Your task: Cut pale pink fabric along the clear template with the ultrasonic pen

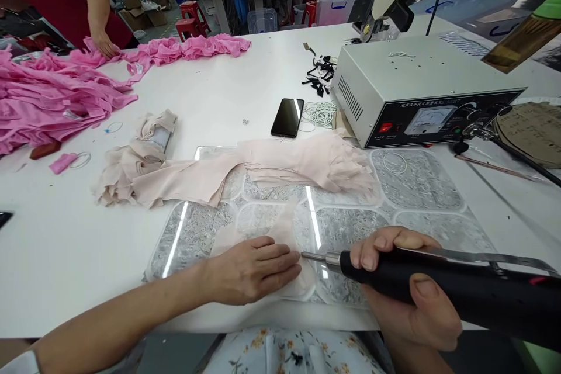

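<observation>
My left hand (254, 269) lies flat on a small piece of thin beige fabric (284, 227), fingers stretched out and close together. In my right hand (416, 292) is a black handheld ultrasonic tool (456, 280), my fingers wrapped round its body. Its thin metal tip points left and reaches the fabric's edge beside my left fingertips; whether it touches the cloth I cannot tell. Under the fabric is a clear-panelled grey mat (346, 239). Just beyond lies a stack of beige fabric pieces (302, 158), with a bunched beige bundle (127, 172) at its left end.
A control box (429, 87) with a dial stands at the back right, a phone (287, 117) and a coil of thin cord (319, 114) left of it. Pink fabric (52, 93) is heaped at the far left, where another person's hand (104, 44) touches it.
</observation>
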